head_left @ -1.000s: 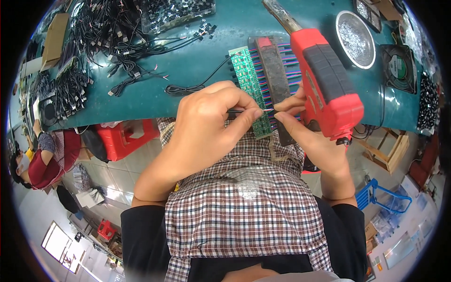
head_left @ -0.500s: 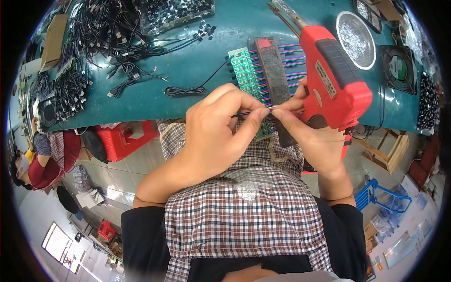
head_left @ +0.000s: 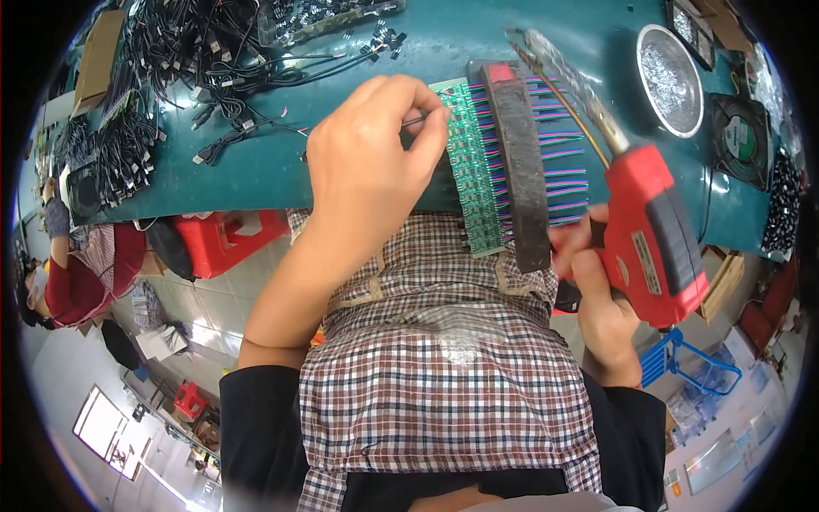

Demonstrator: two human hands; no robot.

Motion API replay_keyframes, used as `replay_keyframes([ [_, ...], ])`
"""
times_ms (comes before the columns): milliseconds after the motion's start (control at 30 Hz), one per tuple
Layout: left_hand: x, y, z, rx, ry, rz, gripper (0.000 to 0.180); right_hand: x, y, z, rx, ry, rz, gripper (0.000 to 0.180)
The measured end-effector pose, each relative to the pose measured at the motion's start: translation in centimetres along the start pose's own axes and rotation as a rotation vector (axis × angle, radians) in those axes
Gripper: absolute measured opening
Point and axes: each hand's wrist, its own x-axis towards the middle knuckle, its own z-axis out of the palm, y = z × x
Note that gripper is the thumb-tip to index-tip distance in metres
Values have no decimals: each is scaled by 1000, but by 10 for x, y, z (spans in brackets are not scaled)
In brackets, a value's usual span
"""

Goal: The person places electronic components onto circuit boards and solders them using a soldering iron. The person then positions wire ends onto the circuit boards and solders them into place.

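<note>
At the upper left end of the green circuit board panel (head_left: 474, 171), my left hand (head_left: 367, 145) pinches a thin black cable (head_left: 415, 121). Its tip is hidden by my fingers. My right hand (head_left: 601, 286) is wrapped round the grip of a red and black soldering gun (head_left: 653, 235), whose metal tip and thin brass-coloured tube point up and away over the table. A dark, worn bar (head_left: 522, 171) lies across thin coloured wires (head_left: 563, 175) that run from the panel to the right. The panel reaches over the table's near edge toward my checked apron.
Bundles of black USB cables (head_left: 183, 60) cover the table's far left, beside a clear tray (head_left: 320, 24) of small black parts. A metal bowl (head_left: 670, 81) with silvery bits and a fan (head_left: 740, 141) stand at right. Another person (head_left: 85, 277) sits at far left, near a red stool (head_left: 226, 243).
My hands have parted from over the bar. The left moved up and left to the panel's far end with the cable; the right swung the soldering gun right and nearer to me.
</note>
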Motion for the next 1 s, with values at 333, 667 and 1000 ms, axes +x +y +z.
replay_keyframes([
  [333,4,-7,8,66,11,36,10,-25,26,-12,21,24,162,30],
  [667,5,-6,10,94,27,58,10,-22,26,-6,-4,27,243,15],
  [1000,6,-5,10,136,5,64,10,-20,27,-11,53,23,286,14],
])
